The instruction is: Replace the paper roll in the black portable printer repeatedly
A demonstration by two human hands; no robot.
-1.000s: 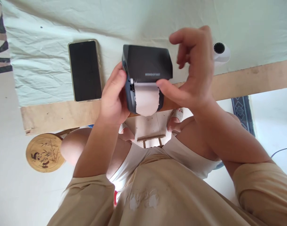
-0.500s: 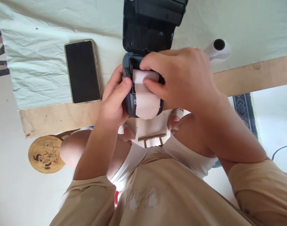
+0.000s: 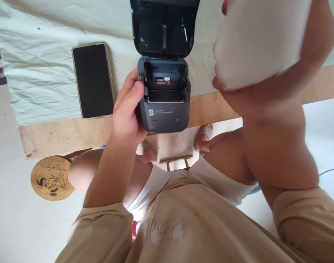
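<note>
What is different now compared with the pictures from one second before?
The printer lid swung open, and the right hand lifted the paper roll out, up and to the right. The left hand still grips the printer; the phone stays flat on the cloth.

This looks like a home, a casual living space rather than a shop or lab. The worktop [image 3: 60, 135] is a plain wooden board draped with a creased pale cloth [image 3: 41, 73], on which a phone [image 3: 93, 80] lies at about ten o'clock, and a round bamboo-look disc with a panda design [image 3: 52, 178] sits on the pale floor at about eight o'clock. A patterned strip at the left edge, around nine o'clock, a small wooden stool frame [image 3: 175, 160] between bare knees near the centre, sandalled feet beyond it, and the person's loose beige shirt and white shorts all point to a domestic setting.
</note>
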